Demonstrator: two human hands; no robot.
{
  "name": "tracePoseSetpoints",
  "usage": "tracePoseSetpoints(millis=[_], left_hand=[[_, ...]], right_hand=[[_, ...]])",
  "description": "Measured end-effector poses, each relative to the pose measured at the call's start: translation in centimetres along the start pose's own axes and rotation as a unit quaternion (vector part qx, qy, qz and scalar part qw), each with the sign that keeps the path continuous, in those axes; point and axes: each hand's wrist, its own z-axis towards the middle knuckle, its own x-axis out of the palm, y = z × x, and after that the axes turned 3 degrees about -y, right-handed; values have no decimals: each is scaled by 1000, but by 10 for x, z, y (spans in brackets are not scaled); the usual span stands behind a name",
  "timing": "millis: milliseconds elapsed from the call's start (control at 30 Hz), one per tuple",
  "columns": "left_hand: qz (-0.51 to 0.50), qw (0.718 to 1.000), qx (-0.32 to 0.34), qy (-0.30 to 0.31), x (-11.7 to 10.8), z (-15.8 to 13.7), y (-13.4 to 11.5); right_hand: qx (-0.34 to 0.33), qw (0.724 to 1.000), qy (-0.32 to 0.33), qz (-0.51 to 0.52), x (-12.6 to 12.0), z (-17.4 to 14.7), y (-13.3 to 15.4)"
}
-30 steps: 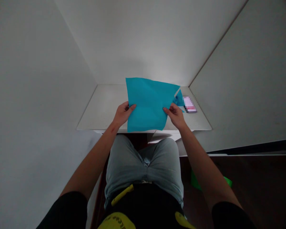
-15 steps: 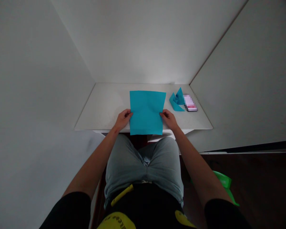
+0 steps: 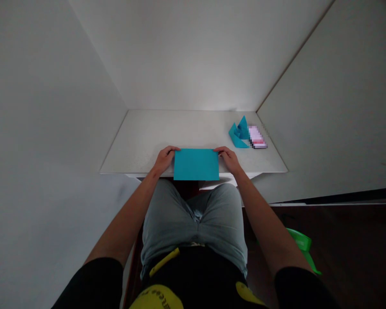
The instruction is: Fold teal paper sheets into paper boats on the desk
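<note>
A blue sheet of paper (image 3: 196, 165) shows as a wide rectangle at the front of the white table, its near edge reaching past the table's front edge over my lap. At its far left corner, my left hand (image 3: 166, 158) pinches the paper between thumb and fingers. My right hand (image 3: 227, 158) grips the far right corner in the same way. Whatever lies under or behind the sheet is hidden. To the right of the paper, apart from both hands, sits a folded blue paper boat (image 3: 239, 135).
Beside the folded paper lies a phone (image 3: 257, 136) with a blurred screen. The white table (image 3: 138, 141) meets walls at the back and sides. Part of a green plastic object (image 3: 300, 242) shows low on the right, near the dark floor.
The sheet, seen as a tall near-square before, now shows only about half that height, its upper part no longer visible. Both hands have shifted to its far corners.
</note>
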Motion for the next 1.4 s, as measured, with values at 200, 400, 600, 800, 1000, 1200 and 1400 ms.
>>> tracePoseSetpoints(millis=[200, 400, 600, 800, 1000, 1200, 1400], left_hand=[[72, 995, 67, -25, 1, 0, -3], [245, 947, 195, 69, 42, -23, -30], [368, 899, 183, 154, 82, -38, -47], [403, 890, 147, 156, 65, -34, -40], [396, 908, 96, 99, 27, -28, -16], [363, 925, 93, 59, 27, -31, -10], [359, 928, 88, 54, 28, -31, -15]], right_hand=[[-27, 999, 11, -19, 5, -2, 1], [-50, 998, 18, -30, 6, -3, 0], [-72, 996, 20, -56, 10, -1, -9], [-82, 990, 18, -110, 15, 0, -13], [-77, 988, 23, -133, 16, 2, -12], [-23, 999, 3, -46, 14, -1, -7], [-24, 999, 35, -21, 21, -10, 14]])
